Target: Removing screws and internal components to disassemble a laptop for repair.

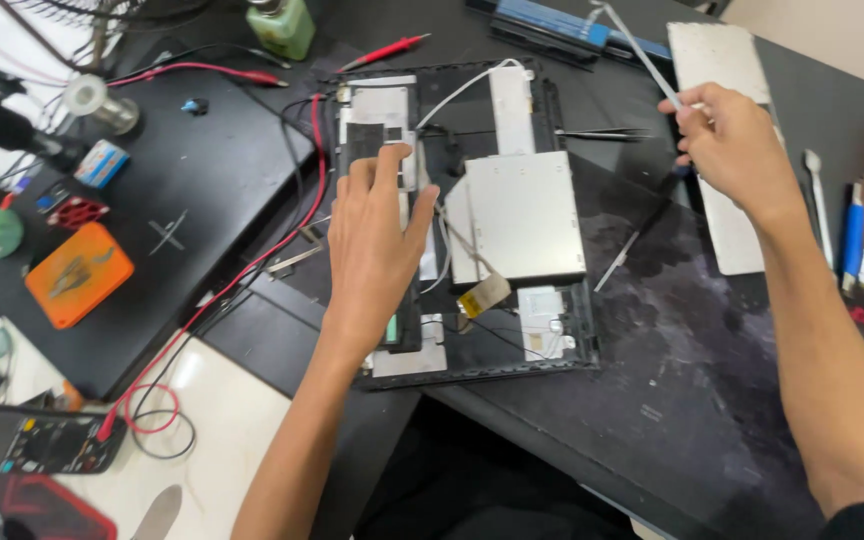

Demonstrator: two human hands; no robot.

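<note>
Far left of the bench is a mess: a multimeter [27, 443] at the bottom corner with a red lead [252, 265] snaking up toward the middle, an orange pad [78, 273] on the black mat [202, 180], and a green bottle [280, 25] at the top edge.

Left hand [377, 235] is spread out mostly flat, fingers only loosely apart, palm down on the left part of the opened laptop chassis [472, 375]. It's pressing on it, not gripping anything. Fingertips reach up near the small black and silver parts at the top left of the chassis.

The chassis itself sits mid-desk, half on the mat and half on the dark worn tabletop. It's a black shell with the guts showing: a silver optical drive [522, 215] in the middle, a white cable [462, 90] looping along the top, and a little gold flex cable [482, 296] below the drive. Long axis runs roughly toward and away from the camera, tilted a bit.

Tweezers [602, 133] lie just right of the top of the chassis.

Right hand [732, 145] is up by the far right, fingers closed in a pinch on a thin white strip [637, 45], which runs up and to the left from the hand. It hovers over a grey panel [727, 150]. Past it, some spudgers and small tools [847, 230] lie by the edge.
</note>
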